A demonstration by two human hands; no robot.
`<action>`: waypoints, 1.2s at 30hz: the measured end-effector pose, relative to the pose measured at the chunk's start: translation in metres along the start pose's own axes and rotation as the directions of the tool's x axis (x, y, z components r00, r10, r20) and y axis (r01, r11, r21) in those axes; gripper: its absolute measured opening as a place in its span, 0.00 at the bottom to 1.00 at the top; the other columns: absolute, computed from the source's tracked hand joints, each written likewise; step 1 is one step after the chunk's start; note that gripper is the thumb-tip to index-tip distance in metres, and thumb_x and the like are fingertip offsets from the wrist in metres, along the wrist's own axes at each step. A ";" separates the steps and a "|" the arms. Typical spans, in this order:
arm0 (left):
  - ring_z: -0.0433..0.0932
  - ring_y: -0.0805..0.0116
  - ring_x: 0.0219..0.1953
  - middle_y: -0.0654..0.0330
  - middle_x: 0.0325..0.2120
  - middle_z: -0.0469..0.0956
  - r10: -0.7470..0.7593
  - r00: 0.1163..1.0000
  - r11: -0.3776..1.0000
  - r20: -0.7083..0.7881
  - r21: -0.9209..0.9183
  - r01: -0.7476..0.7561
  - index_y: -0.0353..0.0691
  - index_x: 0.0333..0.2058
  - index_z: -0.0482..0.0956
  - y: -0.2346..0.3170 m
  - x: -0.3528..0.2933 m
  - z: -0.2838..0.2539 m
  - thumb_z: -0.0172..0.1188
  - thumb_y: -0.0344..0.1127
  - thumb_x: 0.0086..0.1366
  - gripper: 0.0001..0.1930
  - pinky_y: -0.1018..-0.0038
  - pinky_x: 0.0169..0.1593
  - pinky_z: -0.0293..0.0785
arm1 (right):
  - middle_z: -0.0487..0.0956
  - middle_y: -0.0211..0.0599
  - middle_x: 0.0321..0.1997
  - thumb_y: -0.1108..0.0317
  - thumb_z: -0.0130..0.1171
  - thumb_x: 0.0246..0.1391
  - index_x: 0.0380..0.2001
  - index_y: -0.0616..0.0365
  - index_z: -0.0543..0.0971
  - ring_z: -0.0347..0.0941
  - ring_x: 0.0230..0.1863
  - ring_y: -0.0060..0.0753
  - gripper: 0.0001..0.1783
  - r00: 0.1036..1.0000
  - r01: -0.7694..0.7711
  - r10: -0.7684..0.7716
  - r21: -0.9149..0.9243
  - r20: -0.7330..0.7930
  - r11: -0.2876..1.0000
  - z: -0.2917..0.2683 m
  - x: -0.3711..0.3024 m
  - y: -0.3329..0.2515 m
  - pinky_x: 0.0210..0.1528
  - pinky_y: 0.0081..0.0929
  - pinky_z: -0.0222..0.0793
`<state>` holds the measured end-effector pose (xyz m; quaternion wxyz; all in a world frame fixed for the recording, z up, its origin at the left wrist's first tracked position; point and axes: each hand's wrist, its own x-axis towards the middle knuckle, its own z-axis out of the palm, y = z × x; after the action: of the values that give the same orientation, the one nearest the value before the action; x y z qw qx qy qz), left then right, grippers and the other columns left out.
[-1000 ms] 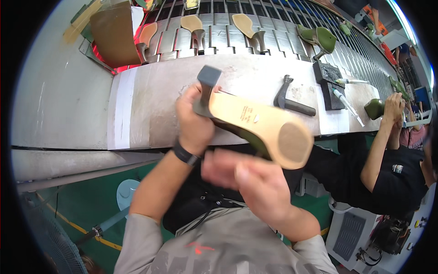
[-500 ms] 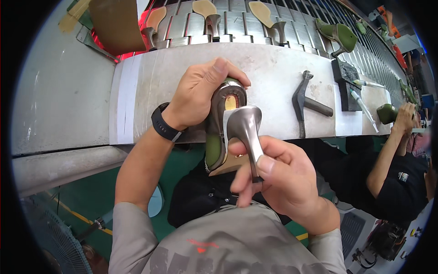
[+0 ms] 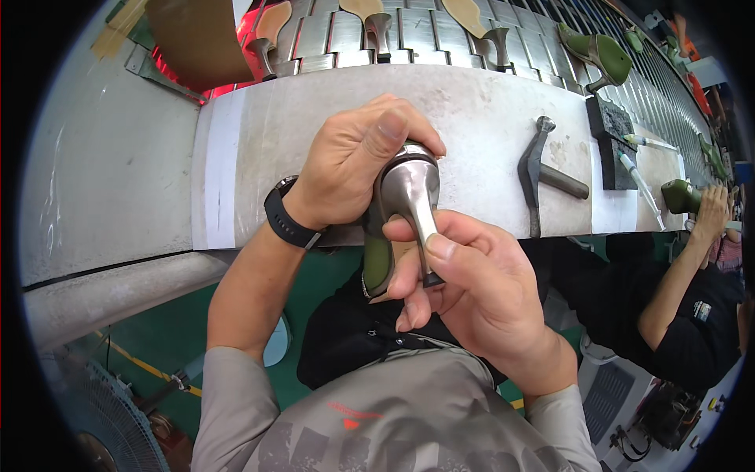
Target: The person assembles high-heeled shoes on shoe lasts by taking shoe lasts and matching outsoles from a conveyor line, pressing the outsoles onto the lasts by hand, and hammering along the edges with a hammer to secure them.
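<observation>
Shoe (image 3: 377, 263), olive, 1 metal heel (image 3: 413, 200): left hand (image 3: 354, 161), right hand (image 3: 472, 291) both gripping; heel risking slipping, smooth.

We see a bright, evenly lit scene, the light coming from overhead and leaving only soft shadows under our hands and below the workbench (image 3: 487, 118) edge. A glossy streak of glare runs down the metallic heel (image 3: 413, 197) held between the left hand (image 3: 354, 161) and right hand (image 3: 472, 291). A red glow shows near the top left. The centre is sharp; the fisheye bends the bench edge and conveyor (image 3: 440, 31) into arcs, and the corners fall to black. The floor below looks dimmer.
</observation>
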<state>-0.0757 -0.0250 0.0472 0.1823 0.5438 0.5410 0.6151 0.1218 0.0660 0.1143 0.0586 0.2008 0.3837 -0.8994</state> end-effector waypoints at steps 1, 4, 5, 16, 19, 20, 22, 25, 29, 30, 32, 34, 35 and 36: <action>0.78 0.63 0.42 0.53 0.37 0.84 -0.006 1.000 1.000 0.004 -0.011 0.006 0.33 0.38 0.85 0.000 0.000 0.000 0.37 0.55 0.83 0.33 0.68 0.49 0.74 | 0.81 0.45 0.36 0.64 0.48 0.73 0.59 0.74 0.72 0.78 0.29 0.28 0.23 1.000 -0.003 0.003 0.000 0.001 1.000 0.000 0.000 0.000 0.40 0.32 0.84; 0.77 0.67 0.41 0.57 0.36 0.83 0.002 1.000 0.998 -0.017 -0.057 -0.003 0.34 0.37 0.86 0.000 0.001 0.001 0.43 0.55 0.82 0.31 0.72 0.49 0.72 | 0.81 0.45 0.37 0.64 0.47 0.73 0.59 0.74 0.72 0.79 0.29 0.27 0.23 1.000 -0.007 0.007 0.001 -0.008 1.000 0.001 0.001 -0.001 0.41 0.33 0.85; 0.77 0.67 0.41 0.57 0.36 0.83 0.002 1.000 0.998 -0.015 -0.057 -0.003 0.34 0.37 0.86 0.000 0.001 0.001 0.43 0.55 0.82 0.31 0.72 0.49 0.72 | 0.81 0.45 0.37 0.64 0.47 0.73 0.59 0.74 0.72 0.79 0.29 0.27 0.23 1.000 -0.006 0.006 0.001 -0.009 1.000 0.001 0.001 -0.001 0.41 0.33 0.85; 0.77 0.67 0.41 0.57 0.36 0.83 -0.004 1.000 0.997 0.023 -0.081 0.006 0.35 0.37 0.85 0.000 0.004 0.000 0.45 0.53 0.81 0.28 0.71 0.50 0.71 | 0.82 0.46 0.39 0.66 0.48 0.72 0.60 0.73 0.72 0.79 0.31 0.27 0.22 1.000 0.003 -0.002 0.038 -0.024 0.999 0.000 0.003 0.005 0.44 0.36 0.85; 0.76 0.67 0.41 0.58 0.35 0.83 0.080 0.995 0.997 0.063 0.004 -0.081 0.36 0.37 0.85 -0.005 0.005 -0.004 0.54 0.52 0.77 0.23 0.71 0.49 0.71 | 0.82 0.46 0.39 0.67 0.49 0.72 0.59 0.73 0.72 0.78 0.31 0.27 0.21 0.999 0.005 -0.003 0.048 -0.039 0.999 0.002 0.004 0.006 0.44 0.37 0.85; 0.76 0.67 0.41 0.58 0.35 0.83 0.081 0.994 0.997 0.067 0.003 -0.082 0.36 0.37 0.85 -0.004 0.005 -0.004 0.54 0.52 0.77 0.23 0.71 0.49 0.71 | 0.82 0.46 0.39 0.67 0.49 0.72 0.59 0.73 0.72 0.78 0.31 0.27 0.21 0.999 0.009 -0.007 0.050 -0.041 0.999 0.002 0.003 0.006 0.44 0.37 0.85; 0.77 0.65 0.40 0.55 0.36 0.83 0.026 0.994 0.999 0.104 0.038 -0.030 0.34 0.38 0.85 -0.002 0.005 -0.004 0.59 0.58 0.72 0.27 0.70 0.46 0.72 | 0.82 0.46 0.39 0.68 0.49 0.71 0.59 0.73 0.72 0.78 0.31 0.27 0.21 0.999 0.004 -0.002 0.055 -0.042 0.999 0.002 0.002 0.005 0.45 0.37 0.85; 0.77 0.67 0.40 0.56 0.37 0.82 0.002 0.995 0.999 0.100 0.032 -0.005 0.34 0.38 0.85 0.002 0.006 -0.004 0.62 0.50 0.69 0.20 0.71 0.46 0.72 | 0.82 0.47 0.39 0.68 0.49 0.71 0.58 0.74 0.72 0.79 0.31 0.28 0.21 0.999 0.009 -0.007 0.032 -0.047 0.999 0.002 0.001 0.003 0.44 0.36 0.85; 0.74 0.76 0.35 0.62 0.35 0.81 -0.165 0.985 0.984 0.055 0.081 0.160 0.34 0.36 0.83 0.013 0.025 -0.008 0.61 0.41 0.69 0.14 0.76 0.40 0.70 | 0.83 0.47 0.34 0.69 0.51 0.69 0.53 0.75 0.75 0.78 0.25 0.29 0.18 0.997 0.047 -0.051 -0.078 -0.055 0.996 -0.005 0.018 -0.019 0.38 0.31 0.84; 0.72 0.79 0.32 0.65 0.32 0.80 -0.199 0.977 0.978 0.071 0.073 0.194 0.34 0.36 0.83 0.014 0.039 -0.008 0.59 0.41 0.71 0.14 0.77 0.37 0.68 | 0.83 0.43 0.33 0.63 0.58 0.67 0.45 0.70 0.77 0.78 0.25 0.24 0.17 0.996 0.082 -0.084 -0.099 -0.018 0.992 -0.015 0.026 -0.029 0.38 0.29 0.84; 0.71 0.79 0.31 0.67 0.28 0.79 -0.149 0.986 0.982 0.070 0.126 0.140 0.33 0.36 0.84 -0.001 0.055 -0.009 0.57 0.42 0.74 0.16 0.79 0.36 0.67 | 0.82 0.42 0.28 0.60 0.57 0.66 0.38 0.70 0.80 0.77 0.21 0.25 0.19 0.998 0.046 -0.061 -0.347 -0.034 0.937 -0.027 0.041 -0.063 0.33 0.25 0.81; 0.73 0.80 0.30 0.67 0.26 0.80 -0.237 0.969 0.972 0.071 0.023 0.236 0.32 0.37 0.84 -0.020 0.058 0.001 0.53 0.44 0.78 0.20 0.79 0.35 0.69 | 0.81 0.41 0.24 0.58 0.55 0.64 0.31 0.70 0.82 0.75 0.19 0.26 0.21 0.991 -0.068 -0.041 -0.747 -0.126 0.661 -0.034 0.053 -0.089 0.28 0.23 0.77; 0.74 0.80 0.30 0.65 0.27 0.81 -0.256 0.966 0.967 0.040 0.028 0.255 0.32 0.37 0.84 -0.030 0.057 0.003 0.51 0.45 0.79 0.22 0.79 0.35 0.70 | 0.80 0.41 0.21 0.58 0.55 0.64 0.29 0.71 0.82 0.76 0.18 0.26 0.23 0.987 -0.112 -0.046 -0.870 -0.152 0.481 -0.029 0.057 -0.100 0.25 0.23 0.74; 0.75 0.80 0.31 0.64 0.27 0.82 -0.283 0.959 0.959 0.009 0.030 0.283 0.31 0.37 0.85 -0.038 0.052 0.005 0.49 0.46 0.81 0.24 0.79 0.36 0.71 | 0.77 0.34 0.16 0.54 0.55 0.67 0.28 0.64 0.82 0.73 0.15 0.21 0.23 0.992 -0.105 -0.037 -0.948 -0.121 0.300 -0.027 0.063 -0.106 0.20 0.20 0.70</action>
<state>-0.1033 0.0330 0.0378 0.2642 0.4676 0.6206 0.5713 0.0452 0.1623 0.1422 0.1620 0.1887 0.8395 -0.4831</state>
